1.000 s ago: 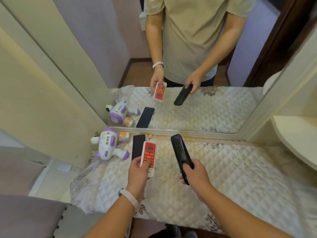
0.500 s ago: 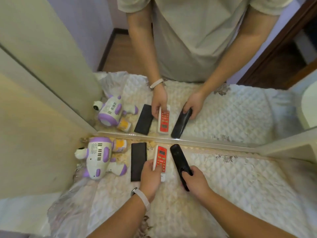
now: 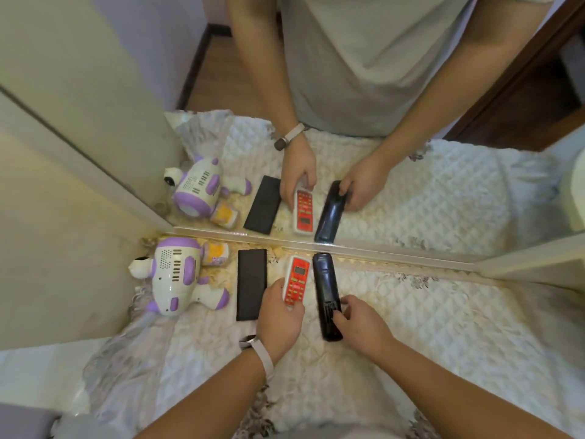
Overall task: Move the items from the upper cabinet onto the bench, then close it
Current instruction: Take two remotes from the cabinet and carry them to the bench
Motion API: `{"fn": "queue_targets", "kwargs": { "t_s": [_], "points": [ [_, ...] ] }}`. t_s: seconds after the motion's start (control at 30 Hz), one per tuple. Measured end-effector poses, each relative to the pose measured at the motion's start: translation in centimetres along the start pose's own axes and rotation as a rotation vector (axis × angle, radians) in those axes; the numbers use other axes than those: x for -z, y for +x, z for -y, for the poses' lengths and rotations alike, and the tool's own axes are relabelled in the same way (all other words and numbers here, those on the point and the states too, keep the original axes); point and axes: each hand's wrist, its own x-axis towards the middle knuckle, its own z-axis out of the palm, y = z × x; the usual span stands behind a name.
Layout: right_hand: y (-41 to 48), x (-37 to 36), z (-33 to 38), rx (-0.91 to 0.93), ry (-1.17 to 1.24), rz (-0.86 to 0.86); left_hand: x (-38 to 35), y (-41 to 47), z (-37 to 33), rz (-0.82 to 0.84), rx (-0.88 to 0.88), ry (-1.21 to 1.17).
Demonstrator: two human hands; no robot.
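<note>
The red-faced remote (image 3: 296, 285) now lies flat on the quilted counter (image 3: 443, 327), its top end nearly at the mirror's frame (image 3: 395, 253); a second ago it was held tilted above the cloth. The left hand (image 3: 278, 318) covers its lower end, fingers (image 3: 274, 288) curled around the casing in a light pinch. Just right of those fingers the black remote (image 3: 326, 289) has also come down onto the counter, lying lengthwise, with the right hand (image 3: 364, 324) pinching its lower half between thumb and fingertips (image 3: 343, 301). Left of the left hand's fingers lies a flat black rectangular case (image 3: 251, 285), apart from the red remote. Farther left, a white and purple toy robot (image 3: 177, 275) lies on its side, touching a small yellow-labelled jar (image 3: 216, 253). The jar's lettering and the remote's button print are too blurred to read.
</note>
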Motion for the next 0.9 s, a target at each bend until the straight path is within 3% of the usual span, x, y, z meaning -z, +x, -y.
{"fn": "queue_targets", "kwargs": {
  "t_s": [0.17,0.37,0.67,0.9],
  "points": [
    [-1.2,1.4,-0.9,0.095,-0.092,0.009,0.7,-3.1,-0.6,-0.011,-0.014,0.091],
    [-3.3,3.1,-2.1,0.349,-0.322,-0.057,0.9,-7.9,-1.0,-0.132,-0.027,0.258],
    [-6.8,3.6,-0.2,0.908,-0.594,-0.174,2.7,-16.3,-1.7,-0.415,-0.167,0.639],
    [-11.1,0.8,3.1,1.255,-0.706,-0.095,4.7,-24.4,1.3,-0.570,-0.076,0.754]
  ]
}}
